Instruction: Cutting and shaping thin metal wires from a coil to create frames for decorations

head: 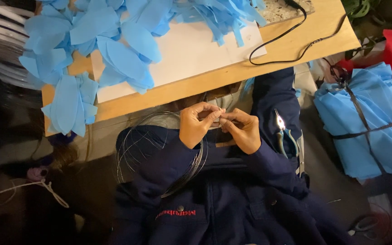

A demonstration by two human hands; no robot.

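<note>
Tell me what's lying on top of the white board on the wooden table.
Blue leaf-shaped fabric cutouts are piled over the left and top of the white board; a black cable lies past its right corner. The board's covered left and top edges cannot be seen.

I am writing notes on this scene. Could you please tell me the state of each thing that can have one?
Left hand: fingers pinched on the thin wire.
Right hand: fingers pinched, tips meeting the left hand.
Wire coil: coiled in loose loops, looped round the left forearm.
Blue petal cutouts: cut, piled loosely.
Blue fabric bundle: folded, tied with dark straps.
Black cable: lying loose on the wooden board.
</note>
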